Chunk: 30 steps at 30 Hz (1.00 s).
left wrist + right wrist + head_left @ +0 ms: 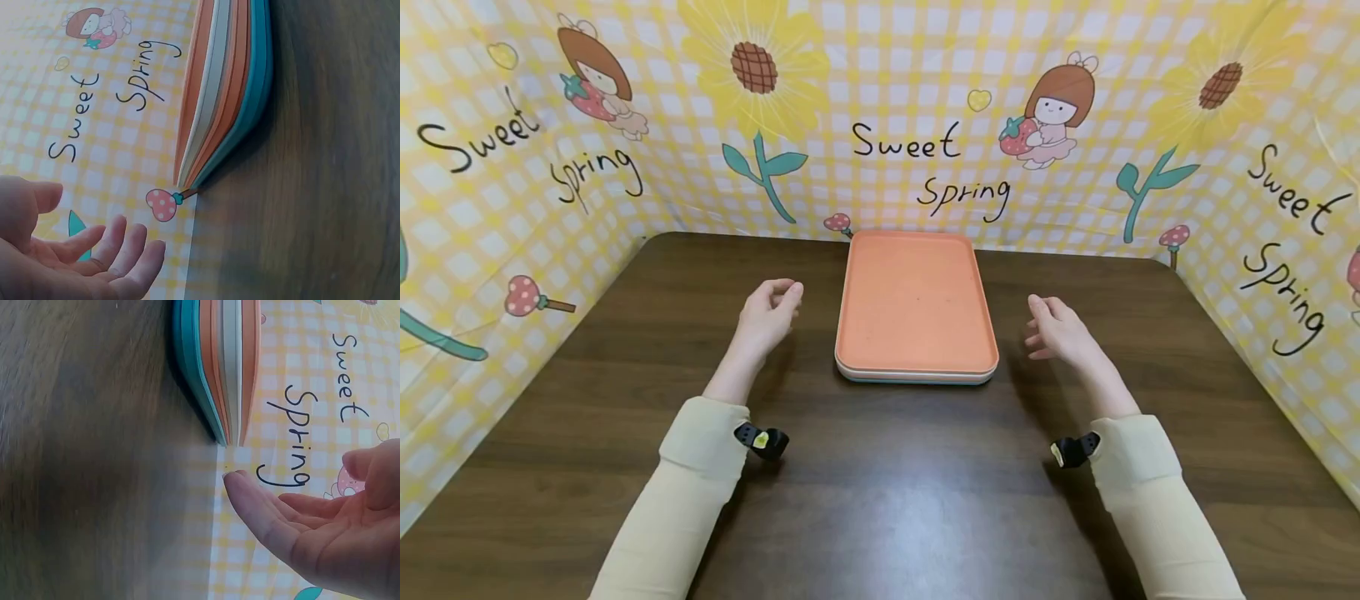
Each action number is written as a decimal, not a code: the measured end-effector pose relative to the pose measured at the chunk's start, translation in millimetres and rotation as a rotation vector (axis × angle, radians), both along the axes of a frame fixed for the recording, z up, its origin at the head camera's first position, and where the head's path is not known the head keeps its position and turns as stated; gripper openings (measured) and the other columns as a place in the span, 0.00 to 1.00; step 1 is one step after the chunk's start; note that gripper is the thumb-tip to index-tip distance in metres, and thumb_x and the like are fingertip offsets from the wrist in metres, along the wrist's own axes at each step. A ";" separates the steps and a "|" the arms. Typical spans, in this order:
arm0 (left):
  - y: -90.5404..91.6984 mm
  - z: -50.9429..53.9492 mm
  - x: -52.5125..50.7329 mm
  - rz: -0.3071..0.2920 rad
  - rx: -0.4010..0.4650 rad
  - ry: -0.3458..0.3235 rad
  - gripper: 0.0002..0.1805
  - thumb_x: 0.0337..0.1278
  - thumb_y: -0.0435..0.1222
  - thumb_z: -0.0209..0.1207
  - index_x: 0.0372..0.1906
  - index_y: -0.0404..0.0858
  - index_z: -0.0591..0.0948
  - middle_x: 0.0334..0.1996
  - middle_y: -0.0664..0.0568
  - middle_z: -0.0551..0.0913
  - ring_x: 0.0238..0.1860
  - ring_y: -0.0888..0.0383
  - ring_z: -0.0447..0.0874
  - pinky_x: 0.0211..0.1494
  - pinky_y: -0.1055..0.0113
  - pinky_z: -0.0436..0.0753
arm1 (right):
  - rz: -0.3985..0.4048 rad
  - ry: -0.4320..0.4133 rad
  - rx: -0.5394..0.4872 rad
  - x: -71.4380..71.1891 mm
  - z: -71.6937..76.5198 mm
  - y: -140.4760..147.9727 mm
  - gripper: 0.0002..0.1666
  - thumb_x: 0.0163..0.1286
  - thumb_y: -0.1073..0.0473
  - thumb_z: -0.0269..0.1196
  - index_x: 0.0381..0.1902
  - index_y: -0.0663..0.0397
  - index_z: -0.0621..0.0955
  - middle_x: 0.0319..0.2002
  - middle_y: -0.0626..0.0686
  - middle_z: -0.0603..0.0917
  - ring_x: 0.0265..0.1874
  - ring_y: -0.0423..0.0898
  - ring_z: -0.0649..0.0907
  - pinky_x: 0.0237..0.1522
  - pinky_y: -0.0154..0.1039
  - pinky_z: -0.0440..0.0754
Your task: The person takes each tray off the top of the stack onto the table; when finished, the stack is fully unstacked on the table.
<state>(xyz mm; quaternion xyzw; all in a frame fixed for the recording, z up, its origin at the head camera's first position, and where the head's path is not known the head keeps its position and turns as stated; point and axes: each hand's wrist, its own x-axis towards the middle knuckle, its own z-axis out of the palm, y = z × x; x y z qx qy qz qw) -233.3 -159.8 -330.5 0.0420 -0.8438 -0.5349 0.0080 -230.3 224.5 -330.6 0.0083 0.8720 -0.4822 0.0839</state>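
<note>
Second orange tray point(236, 62), wrist views only

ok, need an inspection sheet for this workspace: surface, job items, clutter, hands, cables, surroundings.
Surface: brown wood-grain table, light glare toward the near side.
Job items: one stack of trays, lying flat near the far edge; orange on top, teal at the bottom, white and orange layers between.
Clutter: nothing seen.
Left hand: beside the stack, not touching it, holding nothing.
Right hand: on the other side, also apart from the stack, holding nothing.
Cables: nothing seen.
Surroundings: yellow-and-white checked cloth behind and at both sides, printed with flowers and "Sweet Spring".
</note>
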 end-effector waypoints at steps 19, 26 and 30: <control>36.6 -23.7 -7.1 -0.041 -0.301 -0.099 0.23 0.62 0.45 0.53 0.54 0.33 0.79 0.50 0.40 0.83 0.59 0.42 0.72 0.61 0.55 0.73 | 0.099 -0.190 0.057 -9.4 -18.1 -37.1 0.20 0.73 0.57 0.46 0.43 0.74 0.70 0.26 0.53 0.75 0.19 0.39 0.79 0.32 0.40 0.85; 40.6 -30.0 -8.4 -0.042 -0.265 -0.076 0.17 0.54 0.38 0.59 0.46 0.33 0.84 0.37 0.42 0.87 0.28 0.58 0.83 0.30 0.74 0.80 | 0.142 -0.124 0.143 -12.3 -24.2 -38.4 0.16 0.69 0.63 0.50 0.32 0.75 0.77 0.20 0.50 0.76 0.16 0.36 0.79 0.28 0.36 0.85; 41.8 -30.1 -9.7 -0.034 -0.287 -0.046 0.13 0.50 0.38 0.62 0.40 0.35 0.87 0.30 0.45 0.87 0.22 0.64 0.79 0.26 0.76 0.78 | 0.161 -0.111 0.145 -11.8 -21.7 -37.1 0.16 0.69 0.65 0.50 0.32 0.76 0.79 0.18 0.50 0.78 0.16 0.36 0.80 0.27 0.35 0.84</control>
